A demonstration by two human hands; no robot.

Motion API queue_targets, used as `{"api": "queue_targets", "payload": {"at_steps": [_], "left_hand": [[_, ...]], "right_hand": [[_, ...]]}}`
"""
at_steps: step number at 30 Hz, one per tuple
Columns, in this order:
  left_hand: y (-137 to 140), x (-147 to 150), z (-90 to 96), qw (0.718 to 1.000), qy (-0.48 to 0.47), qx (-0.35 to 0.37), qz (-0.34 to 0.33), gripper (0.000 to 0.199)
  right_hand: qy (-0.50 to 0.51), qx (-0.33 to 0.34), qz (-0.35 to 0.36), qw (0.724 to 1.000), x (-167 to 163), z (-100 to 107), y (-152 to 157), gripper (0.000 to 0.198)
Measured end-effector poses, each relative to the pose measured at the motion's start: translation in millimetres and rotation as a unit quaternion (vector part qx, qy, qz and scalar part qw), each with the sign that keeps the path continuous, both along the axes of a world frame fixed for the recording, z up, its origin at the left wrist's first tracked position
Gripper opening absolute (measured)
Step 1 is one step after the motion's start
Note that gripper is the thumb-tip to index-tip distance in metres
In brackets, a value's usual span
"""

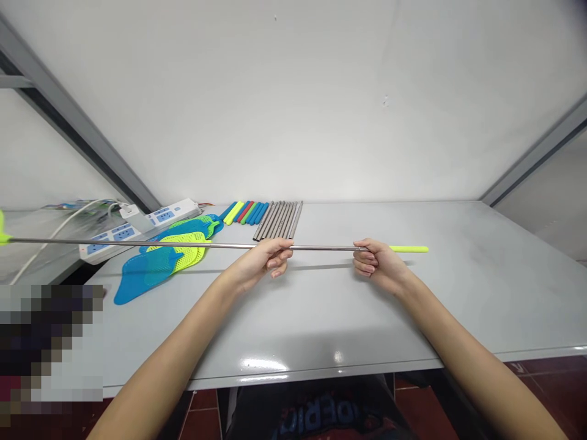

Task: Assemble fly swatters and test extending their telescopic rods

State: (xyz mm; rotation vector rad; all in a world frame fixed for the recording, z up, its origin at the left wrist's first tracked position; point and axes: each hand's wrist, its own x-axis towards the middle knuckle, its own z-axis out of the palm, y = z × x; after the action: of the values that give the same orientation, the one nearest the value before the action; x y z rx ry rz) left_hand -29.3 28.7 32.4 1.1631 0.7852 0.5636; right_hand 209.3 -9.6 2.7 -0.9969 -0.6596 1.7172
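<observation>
Left hand (263,260) and right hand (376,261) each pinching a long metal rod (321,247) level above the table (458,293), yellow grip (408,249) past the right hand, rods (279,220), grips (243,212) and swatter heads (165,260) lying loose behind.

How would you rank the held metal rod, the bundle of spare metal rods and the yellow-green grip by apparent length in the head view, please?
1. The held metal rod, spanning most of the frame.
2. Unsure: the spare metal rods and the yellow-green grip look alike in length, and the bundle lies farther from the camera, foreshortened.
</observation>
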Motion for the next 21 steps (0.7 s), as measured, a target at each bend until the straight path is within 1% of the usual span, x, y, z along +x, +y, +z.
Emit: {"api": "queue_targets", "payload": {"at_steps": [4, 6, 9, 12, 14, 16, 18, 21], "left_hand": [[-2.1, 4.1, -4.8, 1.000, 0.010, 0.013, -0.007, 0.030], [-3.2, 6.1, -6.6, 1.000, 0.005, 0.009, -0.004, 0.031], [-5.4, 9.1, -7.5, 1.000, -0.007, 0.001, -0.006, 0.033], [-9.0, 13.2, -7.8, 0.999, -0.006, 0.006, -0.031, 0.034], [-11.5, 16.0, -8.8, 0.999, 0.000, 0.017, -0.050, 0.035], [-13.2, 18.0, -10.4, 0.998, 0.009, 0.030, -0.061, 0.037], [-13.9, 18.6, -12.1, 0.998, 0.022, 0.033, -0.049, 0.036], [-14.2, 17.9, -13.1, 0.999, 0.023, 0.036, -0.006, 0.029]], "right_hand": [[-0.027, 0.015, -0.011, 0.999, 4.6, 1.8, 0.2, 0.034], [-0.032, 0.021, -0.002, 0.999, 4.5, 2.8, -0.8, 0.036], [-0.021, 0.028, 0.028, 0.999, -1.8, 4.2, -4.8, 0.037], [-0.020, 0.038, 0.058, 0.997, -13.9, 5.1, -10.9, 0.026], [-0.021, 0.036, 0.093, 0.995, -22.3, 5.1, -14.5, 0.017], [-0.004, 0.029, 0.123, 0.992, -28.4, 4.1, -16.4, 0.020], [0.012, 0.013, 0.113, 0.993, -31.4, 2.1, -16.4, 0.020], [0.017, -0.005, 0.078, 0.997, -30.8, -1.8, -14.0, 0.019]]}}
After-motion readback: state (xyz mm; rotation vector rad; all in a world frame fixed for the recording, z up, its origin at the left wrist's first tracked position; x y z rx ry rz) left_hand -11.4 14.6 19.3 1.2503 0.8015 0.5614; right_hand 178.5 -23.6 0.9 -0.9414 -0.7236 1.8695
